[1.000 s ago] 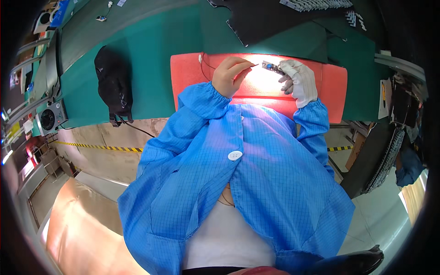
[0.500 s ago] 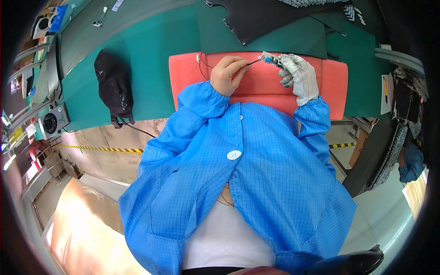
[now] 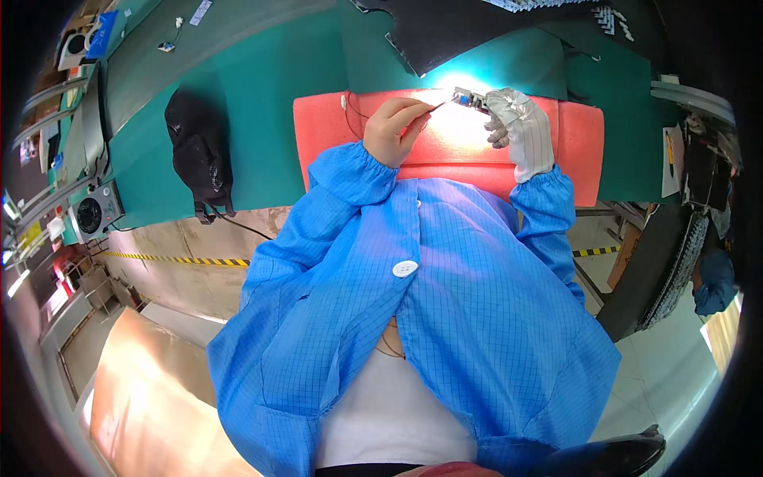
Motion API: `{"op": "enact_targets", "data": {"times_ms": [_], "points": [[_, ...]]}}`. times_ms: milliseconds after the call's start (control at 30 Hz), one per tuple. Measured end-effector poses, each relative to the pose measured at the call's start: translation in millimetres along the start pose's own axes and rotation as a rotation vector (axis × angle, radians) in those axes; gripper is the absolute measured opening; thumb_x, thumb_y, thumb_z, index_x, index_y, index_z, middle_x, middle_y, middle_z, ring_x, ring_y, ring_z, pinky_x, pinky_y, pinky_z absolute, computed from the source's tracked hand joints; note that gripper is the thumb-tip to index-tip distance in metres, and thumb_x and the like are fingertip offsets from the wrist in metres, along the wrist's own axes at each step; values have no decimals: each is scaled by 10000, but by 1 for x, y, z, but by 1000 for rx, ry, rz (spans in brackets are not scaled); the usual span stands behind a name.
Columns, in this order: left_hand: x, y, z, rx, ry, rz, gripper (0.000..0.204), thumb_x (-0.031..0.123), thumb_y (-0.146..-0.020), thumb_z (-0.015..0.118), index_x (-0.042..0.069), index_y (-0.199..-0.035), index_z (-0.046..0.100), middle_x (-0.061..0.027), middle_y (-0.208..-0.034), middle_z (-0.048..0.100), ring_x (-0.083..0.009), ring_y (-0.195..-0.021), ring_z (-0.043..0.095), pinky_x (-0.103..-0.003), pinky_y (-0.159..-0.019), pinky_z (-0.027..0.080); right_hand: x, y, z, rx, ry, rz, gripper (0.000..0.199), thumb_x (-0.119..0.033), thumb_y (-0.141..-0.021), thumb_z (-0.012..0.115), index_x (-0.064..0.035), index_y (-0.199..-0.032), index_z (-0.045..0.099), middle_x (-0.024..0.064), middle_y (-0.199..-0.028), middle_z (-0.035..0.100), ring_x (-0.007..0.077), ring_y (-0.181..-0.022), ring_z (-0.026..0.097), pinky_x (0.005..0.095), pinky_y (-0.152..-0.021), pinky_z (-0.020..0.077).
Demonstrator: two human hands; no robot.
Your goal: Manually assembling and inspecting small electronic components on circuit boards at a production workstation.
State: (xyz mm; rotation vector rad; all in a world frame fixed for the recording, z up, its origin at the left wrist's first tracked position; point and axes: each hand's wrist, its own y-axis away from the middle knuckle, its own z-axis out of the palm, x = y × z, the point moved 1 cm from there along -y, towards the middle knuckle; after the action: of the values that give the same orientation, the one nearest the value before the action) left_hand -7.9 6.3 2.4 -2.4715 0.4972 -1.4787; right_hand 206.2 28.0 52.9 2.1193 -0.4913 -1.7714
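Light glared off the red pad (image 3: 584, 147) at the upper centre of the frame, which lay on the green counter (image 3: 270, 151); above it, the bare left hand (image 3: 388, 133) pinched a thin dark wire (image 3: 437, 106) between thumb and forefinger; facing it, just right of centre, the right hand (image 3: 520, 133), in a white glove, gripped a small electronic module (image 3: 469, 98) with a blue part on it; the module sat between the two hands, over the pad's far edge, its free end toward the wire; whether they touched could not be told in the glare. A white connector (image 3: 344, 101) on a dark lead lay on the pad's upper left corner; a black bag (image 3: 197, 155) rested at the left of the frame; a black sheet (image 3: 445, 40) spread along the top, with small pale pieces (image 3: 548, 5) in rows on it; at the right edge lay white paper (image 3: 671, 179) with a yellow pencil (image 3: 670, 155).
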Motion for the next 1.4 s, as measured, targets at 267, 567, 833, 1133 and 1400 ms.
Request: {"op": "enact_targets", "data": {"times_ms": [267,567,833,1133,1400], "points": [[-1,0,-1,-16,20,-14,193,-33,-785,644,5,-974,661,-124,-937,636,-243,-854,641,-300,-728,526,-6,2,2,0,86,-64,302,-321,-877,593,-43,-989,625,56,-648,594,88,-488,545,210,-445,437],[0,2,-2,-19,-8,-10,188,-27,-788,642,6,-972,661,-123,-935,640,-242,-850,644,-297,-730,526,-15,13,2,62,202,-139,292,-298,-870,608,-40,-1007,622,47,-670,610,88,-508,565,207,-453,445],[10,-7,0,-20,28,-72,150,23,-798,653,0,-946,665,-132,-934,646,-240,-854,644,-302,-745,515,-8,11,-2,34,114,-143,308,-273,-865,624,-16,-1035,602,63,-677,590,83,-533,550,200,-473,435],[33,-42,-22,-18,578,-399,77,54,-824,646,-12,-861,654,-51,-781,644,-123,-747,597,-269,-669,483,23,-53,-49,166,77,-466,338,-113,-819,669,-17,-1133,587,94,-916,651,148,-799,622,264,-688,513],[-58,-39,-101,761,133,-367,440,71,-930,472,-43,-1342,369,-175,-1346,434,-244,-1235,428,-352,-1027,337,-12,-163,-178,859,750,-173,715,-380,-714,764,-120,-1303,453,135,-1297,485,275,-1136,516,365,-925,458]]}}
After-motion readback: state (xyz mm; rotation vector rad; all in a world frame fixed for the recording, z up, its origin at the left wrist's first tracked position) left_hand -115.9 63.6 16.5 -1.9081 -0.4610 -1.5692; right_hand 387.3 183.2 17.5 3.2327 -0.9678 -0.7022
